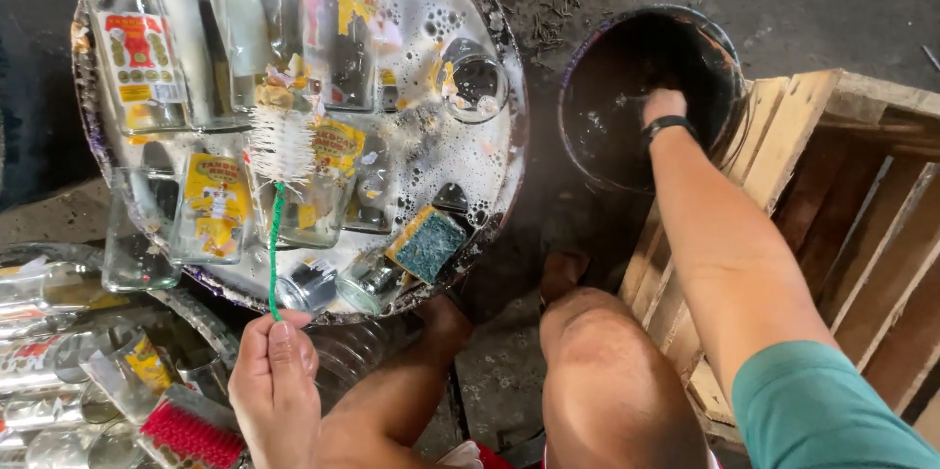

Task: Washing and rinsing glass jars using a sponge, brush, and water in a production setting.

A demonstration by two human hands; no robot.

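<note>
Your left hand is closed around the lower end of a long bottle brush with a green twisted-wire handle and white bristles, thumb on top, pinching the wire near its tip. The bristle head lies over the glass bottles with yellow and red paper labels that soak on their sides in the wide round metal basin of soapy water. A clear glass jar sits open near the basin's far right, and a yellow-and-green scouring sponge rests on the near rim.

Your right hand, with a black band at the wrist, reaches down into the dark round bucket just to the right of the basin; the fingers are lost in the dark water, so you cannot tell whether that hand is open or holding anything. A slatted wooden crate stands touching the bucket's right side. At lower left more clear bottles lie stacked, with a red-bristled scrub brush on top of them, just beside your left hand.

To handle the brush well, I'd judge you should slide your grip further up the wire: held at the very end, the thin handle will likely flex and the bristles wander. Keep the head low over the foam so it doesn't flick suds.
</note>
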